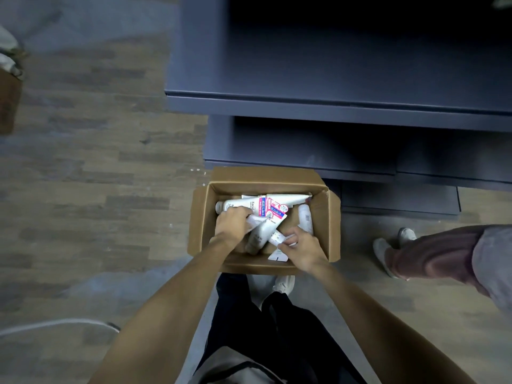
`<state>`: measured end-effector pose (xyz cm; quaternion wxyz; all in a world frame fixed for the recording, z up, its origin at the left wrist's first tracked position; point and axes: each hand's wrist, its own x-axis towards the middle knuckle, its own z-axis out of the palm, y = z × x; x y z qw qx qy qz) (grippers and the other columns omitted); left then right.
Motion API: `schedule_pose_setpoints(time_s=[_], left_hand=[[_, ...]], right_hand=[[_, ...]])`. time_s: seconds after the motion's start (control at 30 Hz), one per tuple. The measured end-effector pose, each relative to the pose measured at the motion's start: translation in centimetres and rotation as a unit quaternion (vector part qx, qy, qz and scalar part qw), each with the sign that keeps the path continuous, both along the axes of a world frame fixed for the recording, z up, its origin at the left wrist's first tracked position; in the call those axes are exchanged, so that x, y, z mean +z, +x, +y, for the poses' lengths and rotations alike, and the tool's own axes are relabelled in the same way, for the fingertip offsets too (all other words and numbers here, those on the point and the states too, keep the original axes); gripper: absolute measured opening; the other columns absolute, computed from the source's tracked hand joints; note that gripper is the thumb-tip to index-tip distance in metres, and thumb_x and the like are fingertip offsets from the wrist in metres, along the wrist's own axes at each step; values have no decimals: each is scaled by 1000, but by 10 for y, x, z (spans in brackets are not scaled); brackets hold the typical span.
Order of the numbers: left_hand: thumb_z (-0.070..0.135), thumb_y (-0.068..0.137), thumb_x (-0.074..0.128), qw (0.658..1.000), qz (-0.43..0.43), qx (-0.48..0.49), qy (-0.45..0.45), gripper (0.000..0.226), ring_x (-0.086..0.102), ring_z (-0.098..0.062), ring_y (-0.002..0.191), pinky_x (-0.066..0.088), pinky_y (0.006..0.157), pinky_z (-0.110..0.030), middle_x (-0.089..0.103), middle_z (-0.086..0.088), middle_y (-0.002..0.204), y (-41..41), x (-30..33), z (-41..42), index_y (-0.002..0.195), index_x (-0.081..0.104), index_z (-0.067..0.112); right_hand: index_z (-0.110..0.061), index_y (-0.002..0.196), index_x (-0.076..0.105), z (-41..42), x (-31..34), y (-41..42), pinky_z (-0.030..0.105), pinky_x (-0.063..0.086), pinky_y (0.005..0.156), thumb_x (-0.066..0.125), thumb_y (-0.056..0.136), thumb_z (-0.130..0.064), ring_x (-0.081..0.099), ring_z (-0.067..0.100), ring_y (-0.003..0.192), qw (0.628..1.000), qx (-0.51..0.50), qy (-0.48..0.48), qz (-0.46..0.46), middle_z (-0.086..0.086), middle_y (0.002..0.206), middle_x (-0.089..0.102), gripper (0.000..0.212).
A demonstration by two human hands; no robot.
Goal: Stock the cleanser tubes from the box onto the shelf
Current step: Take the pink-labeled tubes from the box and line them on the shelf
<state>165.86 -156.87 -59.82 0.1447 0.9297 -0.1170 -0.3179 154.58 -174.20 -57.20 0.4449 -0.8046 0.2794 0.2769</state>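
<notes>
An open cardboard box [203,217] sits on the floor in front of the dark shelf unit [332,106]. Several white cleanser tubes [249,205] with pink and blue labels lie jumbled inside it. Both my hands reach down into the box. My left hand [232,221] grips the flat end of a white tube [256,236] near the box's left side. My right hand [300,249] pinches another tube [277,238] near the front right corner. One more white tube [306,218] lies along the right wall.
The shelf unit has bare dark boards at two levels, the lower one [304,151] just behind the box. Another person's leg [432,256] and shoes [382,250] stand at the right. A second cardboard box [8,101] stands at the far left. The floor is wood-patterned.
</notes>
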Motion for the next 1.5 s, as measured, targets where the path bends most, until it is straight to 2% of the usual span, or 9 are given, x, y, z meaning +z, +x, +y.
schedule_pose_setpoints(time_s=[0.17,0.33,0.43,0.63,0.83,0.97,1.1,1.23,1.5], left_hand=[[31,77,83,992,20,72,-104,37,69,-16,94,53,90,-33,76,2,101,16,26,-6,113,74,32],[38,72,84,971,-21,109,-211,23,67,-13,69,59,73,-39,74,6,74,30,61,-27,92,76,27],[37,75,82,960,-84,111,-244,23,58,-8,56,49,60,-27,66,7,61,38,96,-50,78,68,19],[35,79,77,943,-151,83,-286,21,65,-11,80,50,73,-27,73,10,88,50,164,-81,96,71,25],[15,77,84,917,-57,34,-392,57,63,2,97,50,82,-10,65,9,109,68,221,-83,129,60,16],[2,78,81,896,-49,-1,-441,37,68,-4,91,54,87,-21,73,3,99,73,250,-83,112,69,12],[17,75,86,890,-97,-57,-441,17,72,-17,83,57,83,-39,77,-3,89,73,272,-89,90,78,18],[30,72,88,882,-177,-37,-434,18,69,-11,72,59,74,-43,77,0,77,71,302,-100,83,79,19],[35,70,88,838,-279,-25,-467,18,58,-4,63,49,64,-27,73,4,71,83,393,-103,82,79,25]], right_hand=[[-15,115,61,0,14,10,23,49,79,71,88,-22,65,13,93,1000,-3,2,-15,0,100,72,30],[-15,112,62,5,25,29,32,55,91,76,83,-23,68,16,97,997,-36,-8,-75,3,104,71,34],[-22,108,53,6,44,41,36,53,84,77,81,-36,61,16,93,983,-65,-71,-153,-2,105,64,38],[-22,96,43,-10,92,64,37,48,69,72,83,-36,56,20,84,941,-111,-171,-272,-3,95,53,35],[-23,104,57,-46,123,83,39,56,79,71,86,-34,61,12,88,919,-83,-53,-381,-3,99,59,25],[-25,118,60,-65,147,86,33,53,92,69,90,-32,58,6,98,912,-19,-34,-408,-4,111,54,31],[-34,118,54,-78,176,84,30,50,98,67,93,-30,56,0,103,915,42,-15,-400,-10,113,59,28],[-32,112,57,-89,214,87,15,51,84,77,83,-37,62,-9,96,904,30,-16,-425,-19,103,69,36],[-23,99,69,-92,304,107,24,58,78,82,80,-31,70,3,86,859,-3,26,-511,-8,91,75,25]])
